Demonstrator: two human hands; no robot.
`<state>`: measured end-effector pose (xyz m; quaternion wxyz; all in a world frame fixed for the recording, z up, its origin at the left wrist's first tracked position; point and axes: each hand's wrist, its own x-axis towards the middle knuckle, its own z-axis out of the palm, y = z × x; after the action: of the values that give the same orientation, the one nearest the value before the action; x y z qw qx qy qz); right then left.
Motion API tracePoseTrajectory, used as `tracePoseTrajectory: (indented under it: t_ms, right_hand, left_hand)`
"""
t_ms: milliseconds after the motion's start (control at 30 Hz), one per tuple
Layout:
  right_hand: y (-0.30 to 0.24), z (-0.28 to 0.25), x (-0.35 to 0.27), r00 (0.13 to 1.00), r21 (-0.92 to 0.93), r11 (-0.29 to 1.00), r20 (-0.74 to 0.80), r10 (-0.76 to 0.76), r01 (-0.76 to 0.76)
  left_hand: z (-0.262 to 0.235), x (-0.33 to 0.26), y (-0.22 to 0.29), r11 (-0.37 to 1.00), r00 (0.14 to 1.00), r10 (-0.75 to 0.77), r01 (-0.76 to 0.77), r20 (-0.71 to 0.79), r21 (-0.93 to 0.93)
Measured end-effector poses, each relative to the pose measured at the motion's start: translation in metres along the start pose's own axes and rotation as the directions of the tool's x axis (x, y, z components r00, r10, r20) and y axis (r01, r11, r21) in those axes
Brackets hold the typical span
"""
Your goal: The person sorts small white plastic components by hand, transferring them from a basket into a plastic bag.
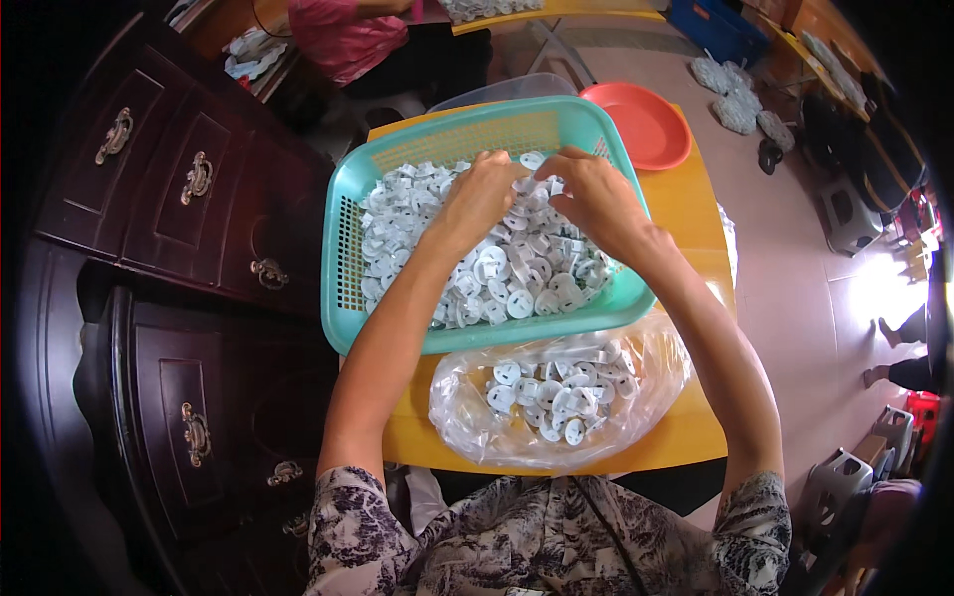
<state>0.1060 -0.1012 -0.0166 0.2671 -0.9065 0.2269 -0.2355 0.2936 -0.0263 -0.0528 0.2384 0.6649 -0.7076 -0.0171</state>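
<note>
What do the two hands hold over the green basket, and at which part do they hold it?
Both hands, the left hand and the right hand, pinch small white plastic pieces between the fingertips above the basket. Which part they grip cannot be told.

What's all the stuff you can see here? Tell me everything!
Basket: one, teal, on the yellow table.
Small plastic discs: too many to count, white, heaped in the basket.
Plastic bag: one, clear, in front of the basket, with more white discs.
Plate: one, red-orange, behind the basket.
Drawers: dark wood, at left.
Left hand: in the basket, on the discs.
Right hand: beside it, fingering discs.
</note>
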Motion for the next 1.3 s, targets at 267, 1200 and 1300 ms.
tracePoseTrajectory:
  t_ms: [267,1200,1300]
  right_hand:
    - [0.027,0.031,0.029,0.997,-0.093,0.995,0.072,-0.030,0.037]
    - [0.035,0.025,0.027,0.980,0.010,0.993,0.162,-0.118,0.118]
    - [0.027,0.021,0.024,0.976,-0.029,0.998,0.212,-0.052,0.059]
  left_hand:
    - [-0.017,-0.002,-0.010,0.998,0.994,0.002,-0.008,-0.112,-0.054]
    - [-0.011,-0.171,0.147,0.926,0.984,0.065,0.001,0.163,-0.377]
    - [-0.013,-0.171,0.151,0.920,0.993,0.022,0.027,0.119,-0.391]
